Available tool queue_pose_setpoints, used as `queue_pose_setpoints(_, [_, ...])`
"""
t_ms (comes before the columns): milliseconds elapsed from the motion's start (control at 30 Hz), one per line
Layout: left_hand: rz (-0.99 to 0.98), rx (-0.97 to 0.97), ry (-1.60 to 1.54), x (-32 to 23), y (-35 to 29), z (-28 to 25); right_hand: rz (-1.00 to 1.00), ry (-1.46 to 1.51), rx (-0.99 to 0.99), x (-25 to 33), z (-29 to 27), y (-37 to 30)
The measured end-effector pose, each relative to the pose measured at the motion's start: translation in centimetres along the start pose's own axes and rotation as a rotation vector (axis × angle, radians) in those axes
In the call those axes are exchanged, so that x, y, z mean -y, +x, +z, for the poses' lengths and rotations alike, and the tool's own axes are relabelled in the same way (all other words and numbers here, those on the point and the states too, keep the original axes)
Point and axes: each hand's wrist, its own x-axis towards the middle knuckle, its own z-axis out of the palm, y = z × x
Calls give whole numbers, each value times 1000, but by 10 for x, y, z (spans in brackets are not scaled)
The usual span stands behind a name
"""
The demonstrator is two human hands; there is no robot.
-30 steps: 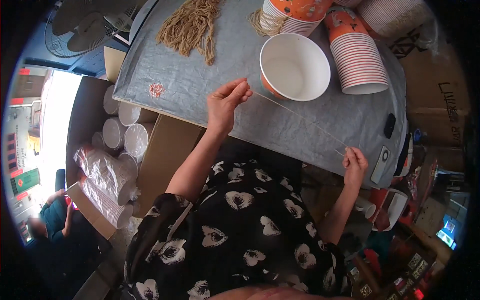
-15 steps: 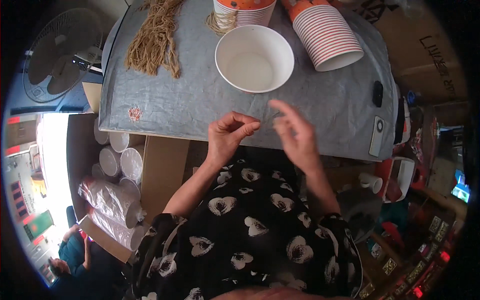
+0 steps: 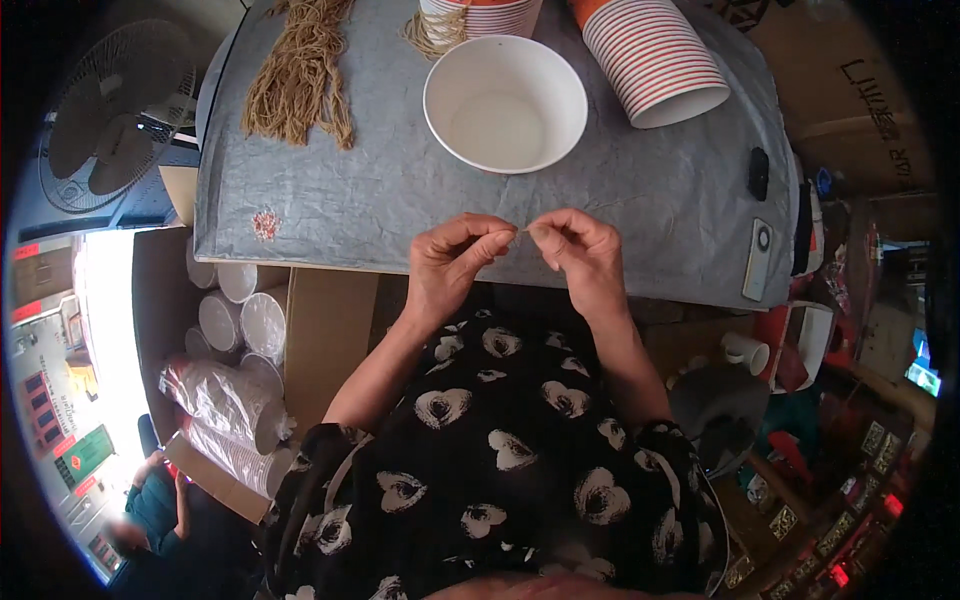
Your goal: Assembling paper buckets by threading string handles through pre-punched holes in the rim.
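Left hand [image 3: 452,262], right hand [image 3: 583,252]: fingertips pinched on thin string [image 3: 522,232].

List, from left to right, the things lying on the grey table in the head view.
Bundle of tan twine → white paper bowl → stack of striped paper cups on its side → small black object → slim grey remote.

Soft, even daylight falls on the grey table [image 3: 640,200], with faint shadows. A blown-out glare burns at the left edge. Fisheye distortion bends the edges, a black rim rings the view, and the corners blur.
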Motion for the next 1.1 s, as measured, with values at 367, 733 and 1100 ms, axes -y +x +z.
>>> queue_pose_setpoints(367, [632, 11, 947, -33, 48, -30, -169, -139, 56, 72, -31, 26])
queue_pose_setpoints(733, [651, 62, 991, -6, 4, -20, -102, -542, 201, 60, -15, 31])
queue_pose_setpoints(1100, [669, 71, 999, -6, 3, -18, -90, -653, 204, 57, -11, 32])
